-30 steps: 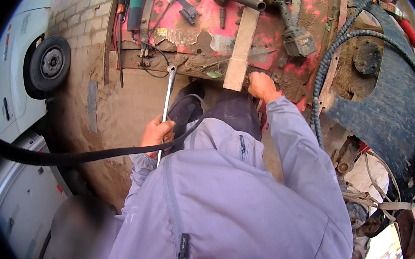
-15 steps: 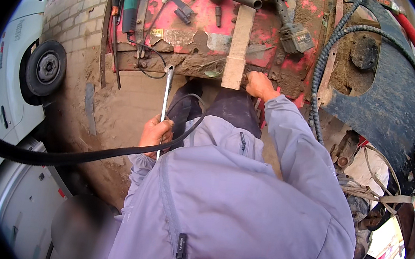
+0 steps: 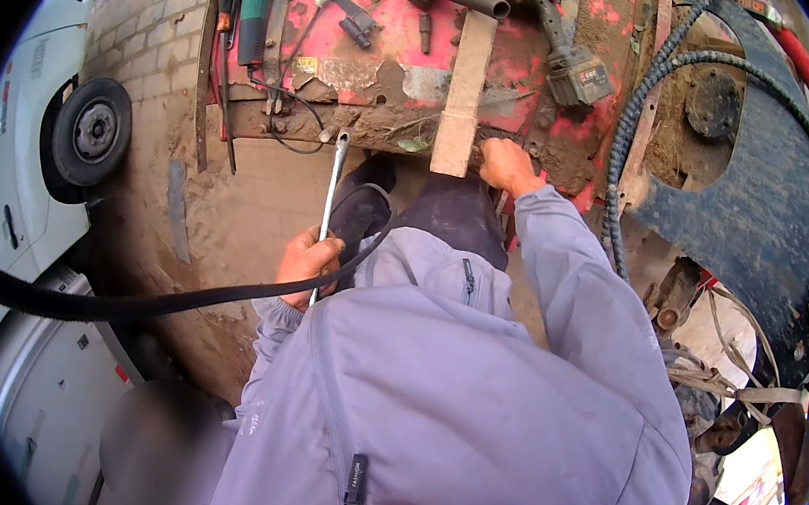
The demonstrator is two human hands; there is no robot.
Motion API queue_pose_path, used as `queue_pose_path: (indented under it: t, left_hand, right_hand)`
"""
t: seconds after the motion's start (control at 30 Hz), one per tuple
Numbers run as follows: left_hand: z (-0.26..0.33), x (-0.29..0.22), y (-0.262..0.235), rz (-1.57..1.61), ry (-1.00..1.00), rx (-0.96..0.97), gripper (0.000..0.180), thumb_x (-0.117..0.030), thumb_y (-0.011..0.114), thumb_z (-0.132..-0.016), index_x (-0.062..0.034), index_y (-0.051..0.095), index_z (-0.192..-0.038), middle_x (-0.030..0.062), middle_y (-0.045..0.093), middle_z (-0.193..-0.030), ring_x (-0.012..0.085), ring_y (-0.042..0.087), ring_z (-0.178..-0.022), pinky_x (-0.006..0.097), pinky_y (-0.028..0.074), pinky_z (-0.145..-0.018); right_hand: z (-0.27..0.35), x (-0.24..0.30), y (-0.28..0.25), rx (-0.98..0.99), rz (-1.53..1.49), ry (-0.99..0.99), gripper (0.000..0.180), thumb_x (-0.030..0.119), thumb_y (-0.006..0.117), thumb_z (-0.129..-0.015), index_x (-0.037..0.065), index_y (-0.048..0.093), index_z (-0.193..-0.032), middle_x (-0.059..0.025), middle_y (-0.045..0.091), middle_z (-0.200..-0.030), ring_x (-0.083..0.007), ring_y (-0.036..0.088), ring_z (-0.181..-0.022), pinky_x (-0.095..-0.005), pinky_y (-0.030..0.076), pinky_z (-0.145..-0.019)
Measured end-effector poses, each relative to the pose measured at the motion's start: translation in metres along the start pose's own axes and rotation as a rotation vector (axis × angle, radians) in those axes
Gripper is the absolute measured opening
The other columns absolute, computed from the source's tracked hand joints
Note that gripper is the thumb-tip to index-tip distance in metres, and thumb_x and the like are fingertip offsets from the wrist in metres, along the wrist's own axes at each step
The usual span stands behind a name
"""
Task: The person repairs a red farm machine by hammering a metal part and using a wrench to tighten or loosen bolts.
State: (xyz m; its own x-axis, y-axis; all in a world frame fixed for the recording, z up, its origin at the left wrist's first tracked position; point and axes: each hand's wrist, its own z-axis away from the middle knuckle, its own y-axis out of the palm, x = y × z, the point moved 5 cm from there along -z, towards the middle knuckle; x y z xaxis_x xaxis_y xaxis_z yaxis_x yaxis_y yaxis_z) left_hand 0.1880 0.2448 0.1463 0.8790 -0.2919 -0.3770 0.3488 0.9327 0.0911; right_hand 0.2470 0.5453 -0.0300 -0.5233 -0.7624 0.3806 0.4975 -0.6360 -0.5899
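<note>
The long silver wrench [image 3: 329, 208] is slim and bright, its ring end up near the muddy underside of the red machine deck [image 3: 385, 46]. Your left hand [image 3: 307, 261] has its fingers curled tight around the wrench's near end, left of your knee. Your right hand [image 3: 507, 165] is farther off, fingers pressed together against the deck's dirty edge, just right of the wooden plank [image 3: 464, 73]. On the deck lie a green angle grinder [image 3: 251, 6] and a cordless drill [image 3: 565, 49]. Below is dusty brick paving [image 3: 152, 43]; a white vehicle [image 3: 30, 148] stands far left.
</note>
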Motion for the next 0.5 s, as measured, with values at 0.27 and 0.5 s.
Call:
queue_pose_path:
  t: [0.27,0.5]
  left_hand:
    - [-0.005,-0.007,0.005,0.047,0.004,0.022,0.016,-0.014,0.058,-0.082,-0.0043,0.046,-0.084,-0.0024,0.038,-0.050,0.0069,0.035,-0.036,0.023,0.026,-0.032]
    - [-0.013,-0.003,0.004,0.041,0.001,0.017,0.015,-0.013,0.058,-0.083,-0.0052,0.045,-0.082,-0.0019,0.038,-0.050,0.0068,0.035,-0.038,0.023,0.029,-0.035]
  right_hand:
    - [0.010,-0.002,0.005,-0.133,-0.010,-0.083,0.024,0.013,0.056,-0.074,0.003,0.061,-0.095,-0.0260,0.064,-0.083,-0.0423,0.062,-0.083,-0.0495,0.049,-0.072]
    - [0.017,-0.010,-0.003,-0.087,-0.202,-0.115,0.031,0.028,0.061,-0.079,0.000,0.055,-0.092,-0.0257,0.063,-0.086,-0.0420,0.060,-0.087,-0.0489,0.047,-0.074]
